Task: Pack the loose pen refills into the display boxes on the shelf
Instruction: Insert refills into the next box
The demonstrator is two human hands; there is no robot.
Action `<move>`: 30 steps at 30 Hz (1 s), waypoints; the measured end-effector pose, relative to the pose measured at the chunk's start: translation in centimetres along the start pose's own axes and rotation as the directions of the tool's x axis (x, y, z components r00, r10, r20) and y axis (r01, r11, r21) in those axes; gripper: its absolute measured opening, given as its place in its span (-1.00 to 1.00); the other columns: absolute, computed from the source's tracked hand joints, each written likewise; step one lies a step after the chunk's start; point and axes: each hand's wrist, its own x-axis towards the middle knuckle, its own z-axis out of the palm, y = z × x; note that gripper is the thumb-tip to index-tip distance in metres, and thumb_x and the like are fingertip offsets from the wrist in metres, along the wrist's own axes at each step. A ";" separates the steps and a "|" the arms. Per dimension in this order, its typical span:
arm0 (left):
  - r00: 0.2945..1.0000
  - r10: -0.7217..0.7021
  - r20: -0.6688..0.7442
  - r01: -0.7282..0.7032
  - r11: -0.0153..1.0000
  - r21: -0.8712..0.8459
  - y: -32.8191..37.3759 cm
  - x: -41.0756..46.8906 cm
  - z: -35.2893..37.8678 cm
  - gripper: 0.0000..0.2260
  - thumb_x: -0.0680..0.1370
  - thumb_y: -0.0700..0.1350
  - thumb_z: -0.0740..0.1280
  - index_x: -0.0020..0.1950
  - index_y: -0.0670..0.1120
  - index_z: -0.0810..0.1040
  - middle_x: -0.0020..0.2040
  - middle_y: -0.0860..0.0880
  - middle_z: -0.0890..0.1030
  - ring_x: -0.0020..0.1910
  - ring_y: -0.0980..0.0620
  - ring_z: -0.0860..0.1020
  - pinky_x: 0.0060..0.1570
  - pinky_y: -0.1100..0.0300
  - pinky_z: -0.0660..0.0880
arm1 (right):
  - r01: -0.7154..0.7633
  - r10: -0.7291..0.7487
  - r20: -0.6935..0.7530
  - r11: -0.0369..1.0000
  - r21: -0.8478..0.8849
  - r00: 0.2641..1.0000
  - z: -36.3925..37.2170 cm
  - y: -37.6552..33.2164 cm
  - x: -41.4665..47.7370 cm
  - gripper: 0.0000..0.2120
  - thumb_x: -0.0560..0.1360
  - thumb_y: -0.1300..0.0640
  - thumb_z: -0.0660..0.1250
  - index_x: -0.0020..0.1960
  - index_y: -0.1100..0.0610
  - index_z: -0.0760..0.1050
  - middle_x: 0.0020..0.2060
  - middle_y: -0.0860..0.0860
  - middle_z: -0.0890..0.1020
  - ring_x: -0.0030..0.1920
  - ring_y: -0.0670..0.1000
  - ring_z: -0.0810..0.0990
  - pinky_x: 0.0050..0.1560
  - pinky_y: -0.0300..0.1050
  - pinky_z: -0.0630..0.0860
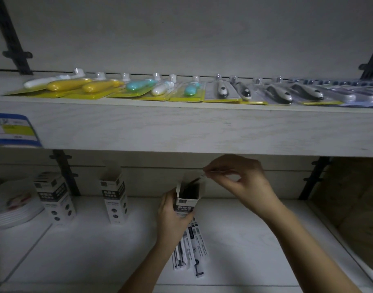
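A: What lies along the upper shelf (181,132)?

B: A row of blister packs on yellow cards. Yellow handles (69,84) sit toward the left end, teal ones (136,85) are mid-shelf, and grey train-shaped ones (222,90) are toward the right end.

A: And its front edge?

B: A blue price label (14,130) at the left end. Below it, by the lower shelf's left edge, is a blurred stack of white discs (14,210). There's brown cardboard (348,197) at the far right.

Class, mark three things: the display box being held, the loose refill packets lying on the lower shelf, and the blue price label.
display box (186,205): head view, printed front face.
refill packets (196,246): head view, middle of the pile.
price label (12,130): head view, its centre.
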 end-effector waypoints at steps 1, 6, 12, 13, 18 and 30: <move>1.000 0.004 0.000 -0.004 1.000 -0.001 0.1 0.0 0.0 -0.47 0.24 -0.22 0.56 -0.01 0.20 0.38 -0.05 -0.01 0.55 -0.06 0.00 0.58 -0.08 0.03 0.57 | 0.000 0.000 0.011 1.000 0.008 1.000 0.1 0.0 0.1 -0.89 0.42 0.27 0.42 -0.10 0.11 0.65 -0.19 -0.13 0.66 -0.14 -0.22 0.63 -0.12 -0.43 0.49; 1.000 0.017 0.000 -0.017 1.000 -0.009 0.3 0.0 0.1 -0.49 0.23 -0.23 0.55 -0.01 0.15 0.40 -0.07 0.00 0.53 -0.07 -0.01 0.57 -0.10 0.06 0.56 | 0.004 -0.008 0.105 0.999 0.045 0.994 0.5 0.3 1.0 -0.89 0.44 0.28 0.40 -0.08 0.13 0.65 -0.17 -0.18 0.65 -0.12 -0.21 0.63 -0.10 -0.39 0.52; 0.999 0.030 -0.015 -0.030 1.000 -0.010 0.9 0.0 0.1 -0.45 0.24 -0.26 0.54 -0.07 0.25 0.36 -0.11 0.12 0.50 -0.12 0.07 0.57 -0.15 0.12 0.56 | -0.052 0.061 0.251 0.998 -0.041 0.966 1.5 1.5 2.0 -0.86 0.50 0.20 0.35 0.04 0.12 0.60 -0.09 -0.10 0.64 -0.07 -0.17 0.62 -0.03 -0.28 0.56; 1.000 0.027 -0.015 -0.027 1.000 -0.012 1.0 0.0 0.1 -0.46 0.24 -0.26 0.54 -0.07 0.25 0.36 -0.11 0.10 0.50 -0.13 0.06 0.57 -0.15 0.09 0.56 | -0.048 0.060 0.262 0.998 -0.051 0.963 1.8 1.8 2.1 -0.85 0.50 0.20 0.33 0.06 0.12 0.57 -0.07 -0.07 0.65 -0.06 -0.16 0.62 -0.04 -0.29 0.56; 1.000 0.010 -0.013 -0.010 1.000 -0.015 1.0 0.1 0.1 -0.51 0.23 -0.26 0.54 -0.06 0.15 0.40 -0.11 0.02 0.51 -0.14 0.04 0.57 -0.14 -0.01 0.57 | 0.027 0.054 0.316 0.969 -0.247 0.947 2.9 2.7 1.9 -0.83 0.54 0.04 0.23 0.10 0.04 0.48 -0.11 0.00 0.64 -0.17 -0.07 0.57 -0.17 -0.10 0.53; 0.999 0.037 -0.017 -0.037 0.999 0.004 0.7 0.0 0.0 -0.48 0.21 -0.22 0.55 -0.12 0.26 0.37 -0.13 0.04 0.53 -0.13 0.03 0.56 -0.15 -0.03 0.56 | 0.154 0.019 0.346 0.871 -0.467 0.938 4.9 4.1 1.6 -0.80 0.55 0.06 0.21 0.08 0.03 0.58 0.00 -0.01 0.62 0.01 0.03 0.52 -0.13 -0.14 0.23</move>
